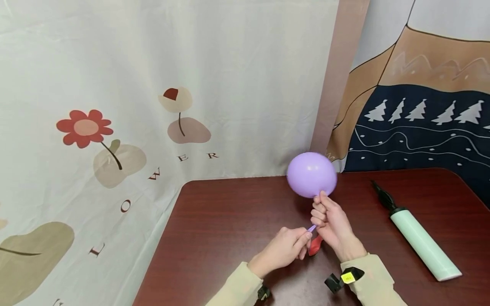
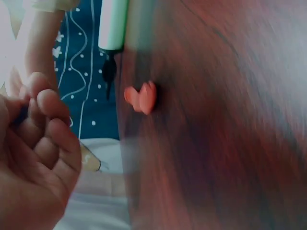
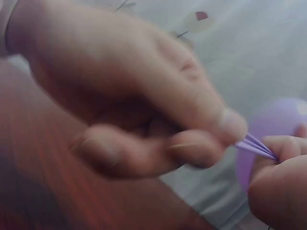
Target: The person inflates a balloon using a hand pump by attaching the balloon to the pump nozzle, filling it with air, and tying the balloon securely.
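Note:
An inflated purple balloon (image 1: 311, 175) stands above the far side of the table. My right hand (image 1: 332, 223) grips its neck just below the round body, fingers curled. Lower down, my left hand (image 1: 285, 246) pinches the tail end of the neck between thumb and forefinger. Between the hands a short stretch of twisted purple neck (image 3: 256, 147) is pulled taut, as the right wrist view shows. Under the hands, a limp red balloon (image 1: 315, 245) lies on the table; the left wrist view also has this red balloon (image 2: 142, 98) on the wood.
A mint-green hand pump (image 1: 425, 244) with a black nozzle lies on the right of the dark red-brown table (image 1: 218, 221). Behind the table hang a pale flower-print curtain (image 1: 245, 85) and a navy cloth with white trees (image 1: 417, 136).

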Demonstrator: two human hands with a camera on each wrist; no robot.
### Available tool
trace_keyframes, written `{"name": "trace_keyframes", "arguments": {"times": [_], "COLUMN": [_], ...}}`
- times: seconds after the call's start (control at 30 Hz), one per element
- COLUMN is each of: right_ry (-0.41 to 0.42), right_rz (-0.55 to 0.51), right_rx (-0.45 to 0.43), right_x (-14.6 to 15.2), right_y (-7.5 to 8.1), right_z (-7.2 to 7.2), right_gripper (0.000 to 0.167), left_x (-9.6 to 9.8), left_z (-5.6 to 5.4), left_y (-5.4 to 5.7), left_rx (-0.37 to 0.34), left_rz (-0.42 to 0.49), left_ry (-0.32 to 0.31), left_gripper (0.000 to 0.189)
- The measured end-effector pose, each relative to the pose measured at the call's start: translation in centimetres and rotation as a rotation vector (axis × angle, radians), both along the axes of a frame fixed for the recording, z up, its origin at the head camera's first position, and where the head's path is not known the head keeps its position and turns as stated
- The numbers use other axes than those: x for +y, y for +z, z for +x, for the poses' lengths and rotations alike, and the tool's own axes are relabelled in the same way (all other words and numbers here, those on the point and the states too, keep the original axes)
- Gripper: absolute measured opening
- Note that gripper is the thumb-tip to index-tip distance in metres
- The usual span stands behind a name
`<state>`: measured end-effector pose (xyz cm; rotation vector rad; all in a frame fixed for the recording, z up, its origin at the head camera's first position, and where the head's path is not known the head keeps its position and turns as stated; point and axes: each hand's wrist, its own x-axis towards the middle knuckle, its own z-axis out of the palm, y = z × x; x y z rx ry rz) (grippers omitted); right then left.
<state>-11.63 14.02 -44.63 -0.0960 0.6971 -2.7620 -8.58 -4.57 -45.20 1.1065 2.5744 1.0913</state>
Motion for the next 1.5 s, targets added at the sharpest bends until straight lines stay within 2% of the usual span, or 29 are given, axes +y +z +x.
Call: {"name": "trace_keyframes", "arguments": {"times": [0.13,0.17,0.23,0.27,0.33,0.43,0.5,0.57,0.6,0.63,0.77,0.93,1.07,1.17,1.23,1.3,1.4,1.5], "right_ry": [0.001,0.004,0.012,0.025,0.051,0.022,-0.019,-0.053,-0.052,-0.048,0.008,0.061,0.055,0.030,0.011,-0.004,-0.052,-0.114], "right_rz": [0.298,0.385,0.588,0.690,0.894,1.206,1.385,1.521,1.564,1.598,1.672,1.694,1.700,1.717,1.735,1.756,1.788,1.814], "right_rx": [-0.035,-0.036,-0.031,-0.009,0.074,0.282,0.429,0.556,0.598,0.635,0.733,0.785,0.818,0.879,0.925,0.953,0.957,0.909], "right_x": [0.3,0.4,0.6,0.5,0.3,-0.1,-0.2,-0.4,-0.4,-0.4,-0.3,-0.4,-0.5,-0.7,-0.8,-1.0,-1.2,-1.3], "right_y": [-0.6,-0.7,-1.0,-1.1,-1.2,-1.0,-0.6,-0.1,0.1,0.3,1.2,2.3,3.0,3.3,3.5,3.5,3.3,3.1], "right_z": [-0.6,-0.6,-0.6,-0.6,-0.4,0.0,0.2,0.5,0.5,0.6,0.8,0.9,1.0,1.1,1.3,1.5,2.0,2.3], "right_gripper": [0.040,0.040,0.039,0.039,0.039,0.038,0.037,0.036,0.036,0.036,0.035,0.032,0.031,0.032,0.034,0.037,0.042,0.045], "left_x": [-0.9,-1.2,-1.8,-2.1,-2.4,-2.8,-3.1,-3.4,-3.5,-3.6,-3.8,-3.3,-2.8,-2.6,-2.4,-2.3,-2.1,-1.9], "left_z": [0.3,0.3,0.2,0.0,-0.5,-1.5,-2.2,-2.7,-3.0,-3.2,-3.8,-4.1,-4.2,-4.3,-4.3,-4.1,-3.7,-3.2], "left_y": [-0.5,-0.5,-0.5,-0.4,-0.2,0.4,0.8,1.4,1.6,1.9,2.9,3.7,4.0,4.2,4.3,4.5,4.6,4.6], "left_rx": [-0.054,-0.051,0.002,0.052,0.218,0.533,0.718,0.828,0.855,0.875,0.850,0.895,0.947,0.975,0.984,0.959,0.878,0.773], "left_rz": [0.018,0.022,0.036,0.047,0.053,0.032,-0.009,-0.060,-0.094,-0.133,-0.284,-0.427,-0.461,-0.465,-0.471,-0.472,-0.463,-0.464], "left_ry": [0.055,0.072,0.103,0.114,0.119,0.104,0.095,0.088,0.083,0.077,0.037,0.007,0.021,0.026,0.013,-0.014,-0.058,-0.056], "left_gripper": [0.031,0.029,0.025,0.023,0.019,0.010,0.012,0.025,0.033,0.042,0.069,0.080,0.080,0.080,0.077,0.062,0.035,0.023]}}
